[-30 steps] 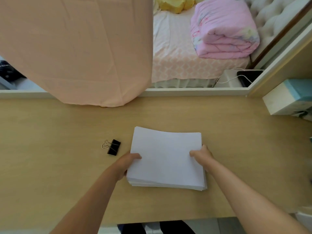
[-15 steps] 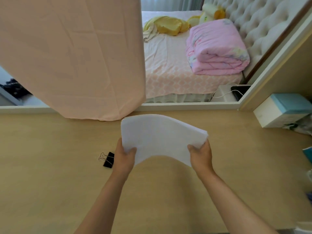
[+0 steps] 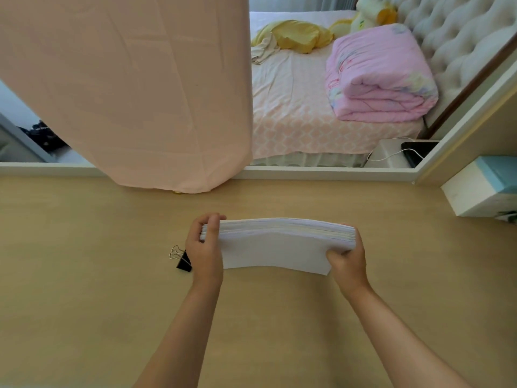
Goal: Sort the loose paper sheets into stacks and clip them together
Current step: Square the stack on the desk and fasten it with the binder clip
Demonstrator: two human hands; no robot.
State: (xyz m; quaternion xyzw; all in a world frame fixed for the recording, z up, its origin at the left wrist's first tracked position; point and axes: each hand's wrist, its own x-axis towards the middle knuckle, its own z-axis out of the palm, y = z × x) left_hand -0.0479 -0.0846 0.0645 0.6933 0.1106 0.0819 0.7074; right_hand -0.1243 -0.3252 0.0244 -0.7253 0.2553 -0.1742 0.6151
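Note:
A thick stack of white paper sheets (image 3: 275,246) stands on its long edge over the wooden desk (image 3: 84,275), tilted so its top edge faces me. My left hand (image 3: 205,245) grips the stack's left end, fingers curled over the top. My right hand (image 3: 347,257) grips the right end, thumb on the near face. A black binder clip (image 3: 181,260) with silver handles lies on the desk just left of my left hand, partly hidden by it.
A peach cloth (image 3: 134,88) hangs down to the desk's far edge on the left. A white and teal box (image 3: 481,189) sits at the far right of the desk. Behind the desk is a bed with a folded pink quilt (image 3: 380,77).
The stack lay flat on the desk under both hands a second ago. Both hands lifted it and turned it upright onto its long edge.

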